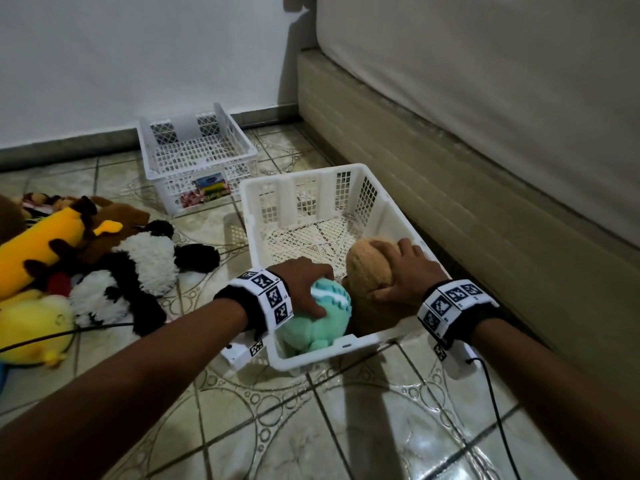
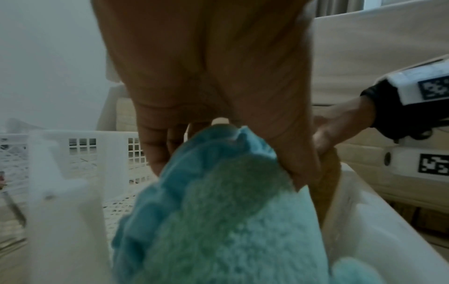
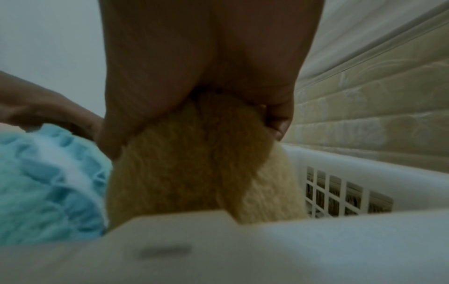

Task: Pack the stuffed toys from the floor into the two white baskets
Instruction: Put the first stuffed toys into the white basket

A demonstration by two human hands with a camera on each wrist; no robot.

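Note:
A near white basket (image 1: 381, 199) stands on the tiled floor beside the bed. My left hand (image 1: 306, 284) grips a mint-green plush toy (image 1: 322, 322) at the basket's near left corner; the same green plush (image 2: 218, 221) fills the left wrist view below my left hand (image 2: 218, 134). My right hand (image 1: 405, 271) grips a tan plush toy (image 1: 369, 268) at the near right, inside the basket. Seen from the right wrist, my right hand (image 3: 194, 124) curls over the tan plush (image 3: 184, 169). A second white basket (image 1: 199, 157) stands farther back near the wall.
A pile of stuffed toys lies on the floor at left: a black-and-white panda (image 1: 138, 271), an orange giraffe (image 1: 45, 244), a yellow plush (image 1: 31, 327). The far basket holds small colourful packets (image 1: 207, 192). The bed base (image 1: 450, 168) runs along the right. Cables trail from both wrists.

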